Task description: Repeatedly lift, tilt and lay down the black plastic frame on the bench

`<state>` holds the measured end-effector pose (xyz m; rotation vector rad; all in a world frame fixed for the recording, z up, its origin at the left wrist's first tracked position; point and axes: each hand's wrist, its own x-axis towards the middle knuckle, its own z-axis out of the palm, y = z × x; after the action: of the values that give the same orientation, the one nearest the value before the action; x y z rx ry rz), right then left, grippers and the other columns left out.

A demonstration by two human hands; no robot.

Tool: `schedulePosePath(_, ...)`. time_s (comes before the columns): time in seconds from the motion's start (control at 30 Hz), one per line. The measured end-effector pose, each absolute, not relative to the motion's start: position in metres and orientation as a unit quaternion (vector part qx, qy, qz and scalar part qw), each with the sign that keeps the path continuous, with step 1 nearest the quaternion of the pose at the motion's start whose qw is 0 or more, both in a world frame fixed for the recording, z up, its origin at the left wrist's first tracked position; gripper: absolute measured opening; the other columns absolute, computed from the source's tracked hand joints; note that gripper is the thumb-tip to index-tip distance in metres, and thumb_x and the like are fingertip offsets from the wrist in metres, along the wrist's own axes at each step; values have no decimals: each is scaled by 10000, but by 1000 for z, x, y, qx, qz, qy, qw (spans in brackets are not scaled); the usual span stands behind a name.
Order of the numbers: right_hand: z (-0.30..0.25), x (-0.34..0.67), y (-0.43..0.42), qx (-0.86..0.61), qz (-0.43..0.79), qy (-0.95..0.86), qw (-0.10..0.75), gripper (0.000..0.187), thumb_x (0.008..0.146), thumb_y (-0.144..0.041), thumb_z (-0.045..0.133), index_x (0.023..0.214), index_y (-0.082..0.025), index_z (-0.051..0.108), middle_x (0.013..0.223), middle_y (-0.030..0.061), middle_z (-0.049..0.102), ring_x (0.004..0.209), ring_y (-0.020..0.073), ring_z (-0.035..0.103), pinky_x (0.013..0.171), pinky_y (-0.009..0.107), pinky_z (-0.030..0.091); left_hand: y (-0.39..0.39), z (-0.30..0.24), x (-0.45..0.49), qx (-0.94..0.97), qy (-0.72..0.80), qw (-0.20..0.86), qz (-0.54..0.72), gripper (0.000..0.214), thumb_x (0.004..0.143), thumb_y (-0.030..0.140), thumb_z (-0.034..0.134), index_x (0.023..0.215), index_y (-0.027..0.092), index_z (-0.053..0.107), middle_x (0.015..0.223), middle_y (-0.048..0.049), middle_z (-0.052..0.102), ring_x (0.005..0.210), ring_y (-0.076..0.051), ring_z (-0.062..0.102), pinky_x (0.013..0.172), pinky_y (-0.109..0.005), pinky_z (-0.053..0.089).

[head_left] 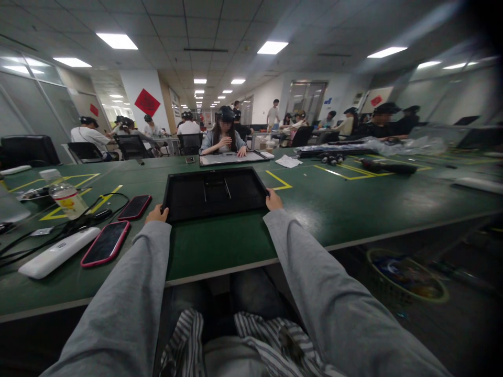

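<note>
A black rectangular panel with a raised rim, perhaps a tray or a monitor's rear cover, is in front of me over the green table. Its middle carries a bracket-like frame with two thin light strips. My left hand grips the left edge near the front corner, fingers closed round the rim. On the opposite edge my right hand is closed the same way. Whether the panel's underside touches the table I cannot tell. Left of my left hand lie two phones in pink cases, the nearer phone and the farther phone.
A white power bank, dark cables and a bottle are at the left. Across the table a person sits over a light panel. Crumpled paper lies beyond my right hand. A basket stands below the right edge.
</note>
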<state>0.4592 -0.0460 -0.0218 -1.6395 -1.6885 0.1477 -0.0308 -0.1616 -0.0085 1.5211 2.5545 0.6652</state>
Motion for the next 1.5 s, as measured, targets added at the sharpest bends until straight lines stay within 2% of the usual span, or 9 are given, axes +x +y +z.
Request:
schedulePosePath(0.17, -24, 460, -44, -635, 58, -662, 394, 502, 837, -127, 434, 1334, -166, 497, 1233, 116, 637, 1119, 253, 592, 992, 421, 449, -163, -7, -30, 502, 835, 44, 219, 586, 898, 501, 396, 1396, 197, 440, 1293, -157, 593, 1176, -300, 562, 905, -400, 450)
schedulePosePath(0.67, -23, 460, -44, -633, 61, -669, 384, 496, 856, -125, 410, 1348, -137, 477, 1307, 128, 588, 1166, 243, 564, 1028, 407, 422, -162, -7, -31, 505, 835, 39, 215, 558, 896, 497, 403, 1370, 207, 460, 1259, -144, 619, 1145, -282, 584, 886, -383, 462)
schedulePosePath(1.17, -31, 463, -34, -629, 53, -673, 387, 499, 869, -120, 415, 1366, -142, 461, 1328, 118, 577, 1195, 231, 552, 1040, 384, 418, -164, -5, -30, 499, 839, 49, 211, 576, 904, 511, 381, 1395, 214, 435, 1304, -155, 586, 1187, -282, 558, 903, -381, 455)
schedulePosePath(1.37, -31, 463, -34, -627, 58, -674, 387, 493, 867, -125, 409, 1357, -113, 466, 1321, 142, 579, 1183, 254, 558, 1031, 404, 422, -163, -6, -30, 498, 837, 47, 222, 565, 899, 494, 413, 1384, 209, 451, 1289, -149, 598, 1178, -284, 563, 909, -384, 453)
schedulePosePath(1.5, -32, 462, -35, -623, 54, -672, 397, 494, 862, -122, 412, 1352, -140, 471, 1326, 120, 578, 1196, 237, 547, 1040, 387, 414, -162, -7, -31, 501, 838, 47, 213, 579, 904, 510, 390, 1395, 206, 437, 1302, -142, 591, 1190, -278, 557, 924, -381, 453)
